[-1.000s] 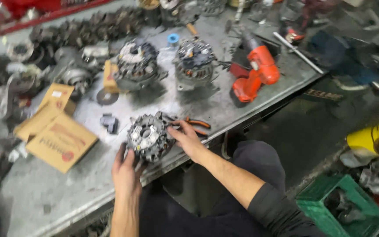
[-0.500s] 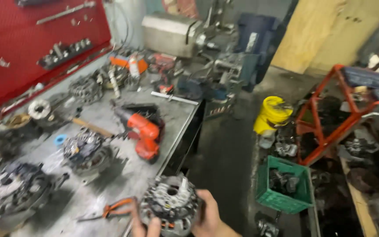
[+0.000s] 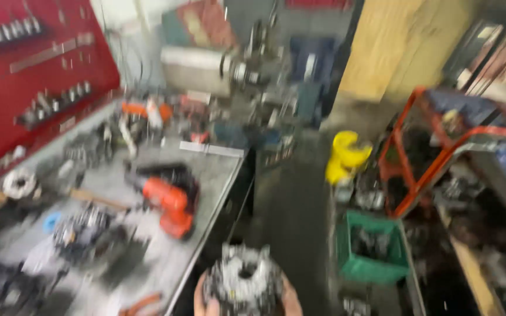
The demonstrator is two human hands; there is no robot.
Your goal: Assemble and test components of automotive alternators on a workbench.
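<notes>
Whole frame is motion-blurred on my end. Both hands cut off by the bottom edge: only the left hand and right hand edges show around the round metal part. Table clutter unreadable.

Orange drill, green crate, yellow container (red pegboard behind).

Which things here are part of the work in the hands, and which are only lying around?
In hand: round metal motor part, left hand, right hand.

Lying about: orange power drill, pliers, similar motor part, green crate, yellow container.
</notes>
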